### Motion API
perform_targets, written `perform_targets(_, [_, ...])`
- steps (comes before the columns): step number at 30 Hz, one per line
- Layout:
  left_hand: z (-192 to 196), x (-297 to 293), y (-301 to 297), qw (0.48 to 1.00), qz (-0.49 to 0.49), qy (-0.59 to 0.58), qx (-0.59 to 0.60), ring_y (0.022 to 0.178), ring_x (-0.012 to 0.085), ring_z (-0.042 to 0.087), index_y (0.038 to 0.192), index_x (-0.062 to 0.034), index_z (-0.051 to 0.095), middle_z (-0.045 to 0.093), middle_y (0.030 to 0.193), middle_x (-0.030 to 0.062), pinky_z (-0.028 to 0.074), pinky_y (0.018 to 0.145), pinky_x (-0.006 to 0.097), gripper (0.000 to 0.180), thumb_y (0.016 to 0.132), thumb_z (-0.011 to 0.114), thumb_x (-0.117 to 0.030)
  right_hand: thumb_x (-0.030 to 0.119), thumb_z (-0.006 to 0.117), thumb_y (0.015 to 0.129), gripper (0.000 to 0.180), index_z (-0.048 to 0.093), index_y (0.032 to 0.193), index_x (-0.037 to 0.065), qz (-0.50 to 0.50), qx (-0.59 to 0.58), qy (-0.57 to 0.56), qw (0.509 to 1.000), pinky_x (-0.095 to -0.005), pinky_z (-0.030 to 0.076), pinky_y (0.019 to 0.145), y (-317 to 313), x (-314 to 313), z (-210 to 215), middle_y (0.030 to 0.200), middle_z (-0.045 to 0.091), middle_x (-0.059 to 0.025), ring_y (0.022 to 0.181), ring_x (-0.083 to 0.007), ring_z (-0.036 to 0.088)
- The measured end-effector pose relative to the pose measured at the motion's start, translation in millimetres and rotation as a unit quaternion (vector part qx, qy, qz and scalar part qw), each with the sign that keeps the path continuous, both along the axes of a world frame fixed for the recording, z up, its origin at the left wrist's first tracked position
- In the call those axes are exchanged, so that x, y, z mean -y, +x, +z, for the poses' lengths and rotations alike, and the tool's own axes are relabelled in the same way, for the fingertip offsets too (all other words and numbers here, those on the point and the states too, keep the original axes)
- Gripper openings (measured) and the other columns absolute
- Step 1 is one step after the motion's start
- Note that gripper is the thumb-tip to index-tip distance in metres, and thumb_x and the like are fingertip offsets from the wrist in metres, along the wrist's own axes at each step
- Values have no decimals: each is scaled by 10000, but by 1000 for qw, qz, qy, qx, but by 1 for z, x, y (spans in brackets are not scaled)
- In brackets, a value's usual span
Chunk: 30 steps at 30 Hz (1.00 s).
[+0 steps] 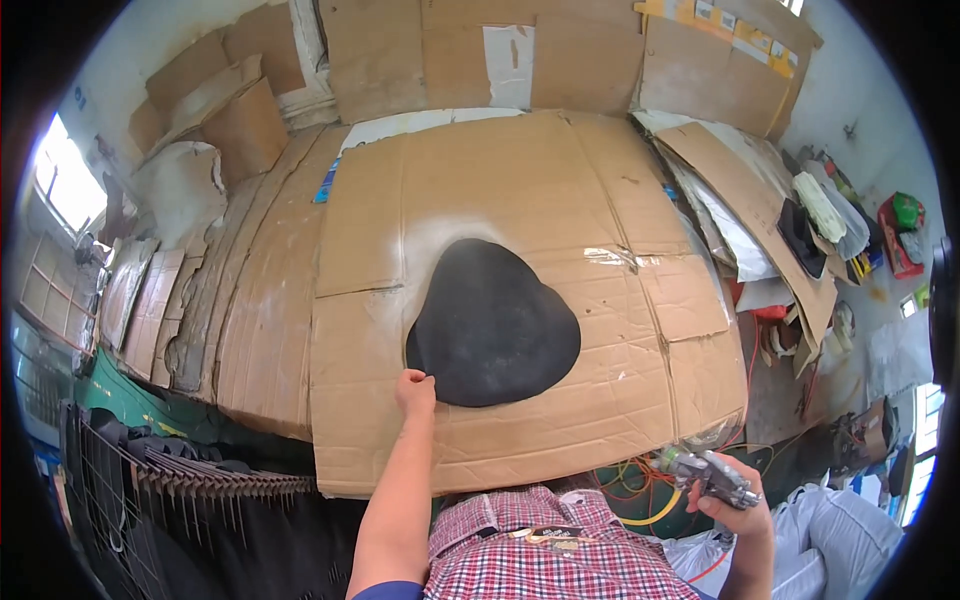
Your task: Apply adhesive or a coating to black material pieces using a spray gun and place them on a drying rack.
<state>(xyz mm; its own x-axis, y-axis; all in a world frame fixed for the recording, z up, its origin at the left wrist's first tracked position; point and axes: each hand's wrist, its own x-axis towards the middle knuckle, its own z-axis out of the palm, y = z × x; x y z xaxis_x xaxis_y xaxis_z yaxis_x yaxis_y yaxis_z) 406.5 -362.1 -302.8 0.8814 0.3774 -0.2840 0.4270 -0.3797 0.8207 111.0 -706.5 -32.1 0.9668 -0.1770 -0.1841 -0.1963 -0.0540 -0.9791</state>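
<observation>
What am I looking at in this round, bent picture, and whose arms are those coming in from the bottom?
There is no machine here. The one picture comes from a wide fisheye camera worn on a person's head, looking down at their own hands, which is why straight edges bend toward the rim.

The arms are the wearer's own. The left hand reaches forward and touches the near edge of a black rounded piece, shaped rather like a wide pad. The piece lies flat on large sheets of brown cardboard that cover the work surface; a pale haze rings the piece on the cardboard.

The right hand is off to the side, low in the picture, with its grip closed around a metal spray gun.

More cardboard leans against the far wall, and the wearer's checked shirt shows at the bottom.
</observation>
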Motion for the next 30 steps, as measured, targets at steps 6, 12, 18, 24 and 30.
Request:
perform_targets(6, [11,13,0,945,163,-276,-62,753,212,567,1095,-48,499,573,906,86,520,686,379,343,781,605,41,66,695,753,539,464,1224,-56,-78,97,-2,992,-286,507,633,18,-7,-9,785,617,-90,681,-154,613])
perform_targets(12, [-13,-13,3,911,121,-387,-79,788,224,571,1234,-80,438,570,988,91,506,699,416,480,791,578,44,35,697,732,523,500,1207,-60,56,2,-35,998,-266,499,636,-1,13,-1,806,622,-87,683,-144,602])
perform_targets(18, [-4,-5,4,915,116,-382,-64,817,222,584,1128,-74,512,595,969,77,507,713,411,345,807,548,45,45,710,747,502,505,1195,-51,-7,54,54,997,-297,520,650,23,-10,-10,809,625,-82,709,-151,617])
perform_targets(24, [8,-4,3,900,70,-429,-42,873,245,605,1124,-92,520,601,1007,74,528,704,413,359,800,529,63,80,727,749,530,495,1208,-48,44,30,11,998,-303,529,669,17,5,-10,809,618,-82,725,-141,609])
perform_targets(30, [51,13,2,834,-33,-550,43,968,234,594,1181,-90,512,592,1093,77,520,783,417,394,811,507,44,144,725,755,590,458,1246,-44,-39,46,-7,998,-297,493,710,10,5,-2,853,620,-90,758,-154,610])
